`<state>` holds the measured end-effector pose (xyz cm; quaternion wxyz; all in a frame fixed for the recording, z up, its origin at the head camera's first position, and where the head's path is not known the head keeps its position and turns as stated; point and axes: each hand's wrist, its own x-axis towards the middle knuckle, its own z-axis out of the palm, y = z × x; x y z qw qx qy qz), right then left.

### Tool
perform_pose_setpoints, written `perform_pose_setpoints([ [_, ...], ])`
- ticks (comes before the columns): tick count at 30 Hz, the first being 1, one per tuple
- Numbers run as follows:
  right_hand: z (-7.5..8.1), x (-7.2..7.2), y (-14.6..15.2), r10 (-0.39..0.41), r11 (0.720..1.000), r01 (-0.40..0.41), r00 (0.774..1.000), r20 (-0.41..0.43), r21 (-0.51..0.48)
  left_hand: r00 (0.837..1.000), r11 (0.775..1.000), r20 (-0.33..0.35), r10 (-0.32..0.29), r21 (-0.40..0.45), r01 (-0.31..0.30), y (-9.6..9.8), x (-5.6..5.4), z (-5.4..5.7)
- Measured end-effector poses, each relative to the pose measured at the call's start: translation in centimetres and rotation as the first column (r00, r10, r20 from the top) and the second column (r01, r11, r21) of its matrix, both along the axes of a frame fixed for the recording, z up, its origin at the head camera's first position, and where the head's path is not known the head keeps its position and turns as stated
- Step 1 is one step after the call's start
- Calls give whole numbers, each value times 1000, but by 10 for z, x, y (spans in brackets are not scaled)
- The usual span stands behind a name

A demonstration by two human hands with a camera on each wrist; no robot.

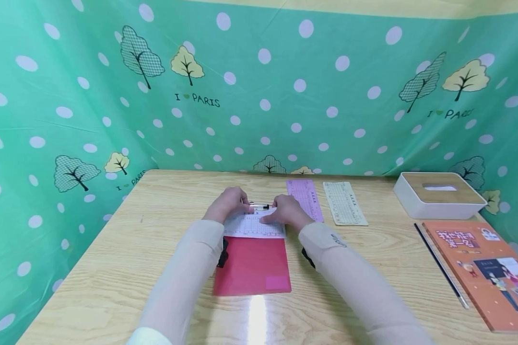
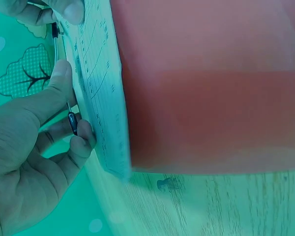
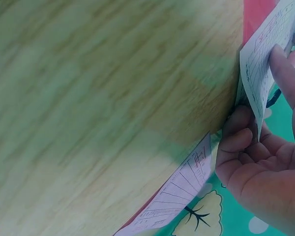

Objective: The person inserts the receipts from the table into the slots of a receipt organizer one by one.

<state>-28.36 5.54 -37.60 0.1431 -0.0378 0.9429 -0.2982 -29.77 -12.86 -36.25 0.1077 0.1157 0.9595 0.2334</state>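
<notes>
Printed slip [image 1: 248, 227] is overlapping the red folder [image 1: 254, 266], likely proving light, limp and crease-prone; right hand [image 1: 287, 212] is pinching its edge, seemingly the soundest hold; left hand [image 1: 227, 205] is gripping the clip [image 1: 263, 207].

Both hands [image 1: 229, 205] [image 1: 288, 211] near each other

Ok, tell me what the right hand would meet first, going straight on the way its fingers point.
The right hand would likely meet the black-tipped metal piece first, then the left hand; depth is unclear, contact may exist already.
</notes>
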Motion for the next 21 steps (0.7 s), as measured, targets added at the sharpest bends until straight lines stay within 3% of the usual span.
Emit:
perform_pose_setpoints([
  [7, -2, -2, 0, -8, 1000, 8, 1000, -7, 7, 1000, 1000, 11, 16, -25, -16, 1, 0, 1],
  [21, -4, -4, 1, -22, 999, 23, 1000, 11, -28, 1000, 1000, -3, 11, 16, -11, -1, 1, -3],
])
